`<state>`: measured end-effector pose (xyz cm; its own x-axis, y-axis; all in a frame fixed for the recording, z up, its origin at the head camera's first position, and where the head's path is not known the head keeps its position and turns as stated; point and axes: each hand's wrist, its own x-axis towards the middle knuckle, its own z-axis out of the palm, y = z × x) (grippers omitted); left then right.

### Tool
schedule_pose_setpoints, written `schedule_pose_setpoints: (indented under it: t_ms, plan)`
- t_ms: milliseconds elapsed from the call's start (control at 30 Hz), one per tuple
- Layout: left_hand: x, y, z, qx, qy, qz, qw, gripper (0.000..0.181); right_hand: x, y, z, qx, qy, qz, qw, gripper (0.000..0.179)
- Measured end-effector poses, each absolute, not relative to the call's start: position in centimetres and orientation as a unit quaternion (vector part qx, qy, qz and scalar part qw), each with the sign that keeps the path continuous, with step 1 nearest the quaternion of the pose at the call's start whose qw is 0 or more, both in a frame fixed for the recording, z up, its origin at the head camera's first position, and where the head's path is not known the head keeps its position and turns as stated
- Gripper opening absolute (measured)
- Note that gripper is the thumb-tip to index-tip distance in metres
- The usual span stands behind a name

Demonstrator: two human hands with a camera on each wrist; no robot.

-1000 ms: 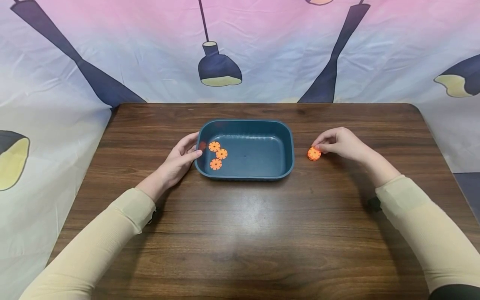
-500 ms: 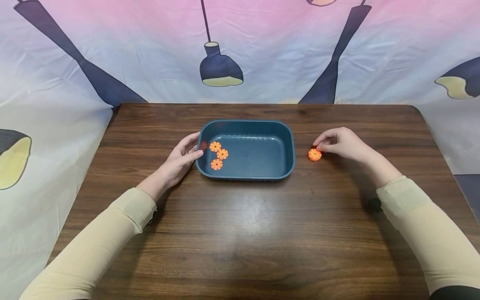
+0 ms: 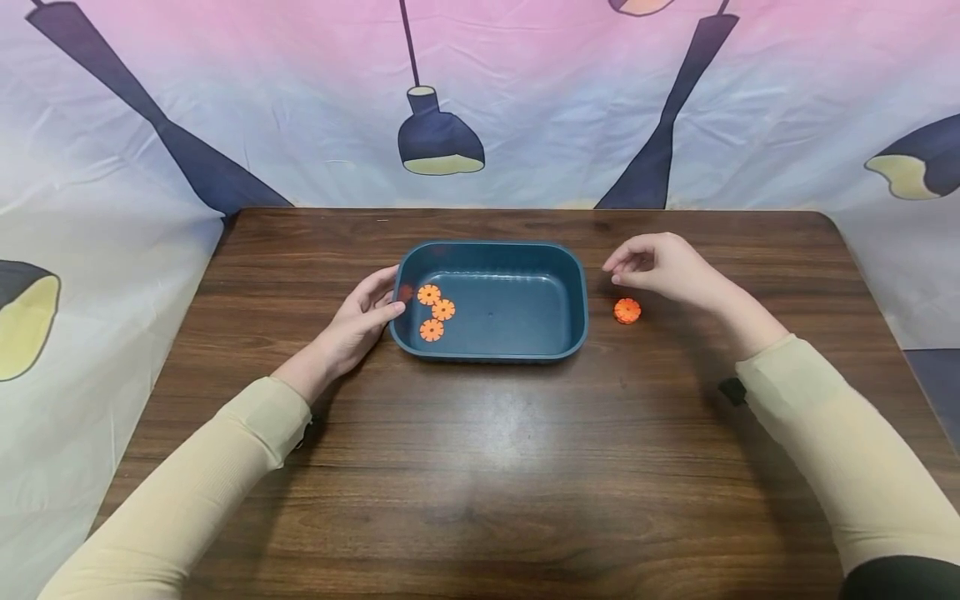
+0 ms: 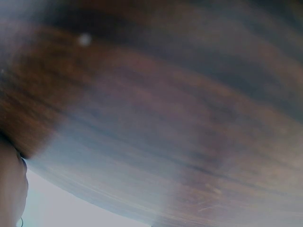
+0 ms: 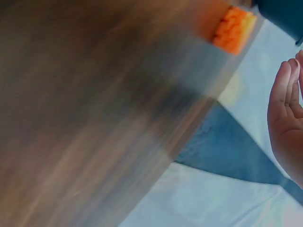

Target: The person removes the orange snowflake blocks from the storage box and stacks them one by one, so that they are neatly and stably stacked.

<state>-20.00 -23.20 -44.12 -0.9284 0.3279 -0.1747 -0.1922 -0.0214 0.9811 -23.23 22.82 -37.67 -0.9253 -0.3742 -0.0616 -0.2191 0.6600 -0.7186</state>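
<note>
My left hand (image 3: 362, 321) grips the left end of a dark teal plastic basin (image 3: 517, 342), thumb on its rim and fingers along the outer wall. Inside, at the left end, three orange notched building discs (image 3: 432, 331) lie flat, close together. To the right of the basin, a stack of the same orange discs (image 3: 627, 312) stands on the table; its notched sides show in the right wrist view. My right hand (image 3: 663, 265) hovers just behind and above that stack, fingers loosely bent, thumb near the fingertips, with nothing visible between them.
The dark wood-grain table (image 3: 495, 467) ends at a back edge against a hanging cloth (image 3: 540, 108) printed with lamps. In the left wrist view, only blurred table and a sliver of hand (image 4: 12, 184) show.
My right hand has let go of the disc stack and risen back and slightly left. The stack stays in place on the table. My left hand and the basin have not moved.
</note>
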Motion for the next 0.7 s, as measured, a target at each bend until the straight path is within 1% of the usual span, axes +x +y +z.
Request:
schedule_pose_setpoints:
  t_ms: [300,700]
  plan:
    - [-19.9,-23.2,-44.0,0.049,0.674,0.714,0.183,0.061,-24.0,19.5,-36.7,-0.213,0.895,-0.384,0.086,0.014]
    - [-20.0,-23.2,-44.0,0.054,0.669,0.719,0.181,0.061,-24.7,14.5,-36.7,-0.254,0.869,-0.409,0.120,0.015]
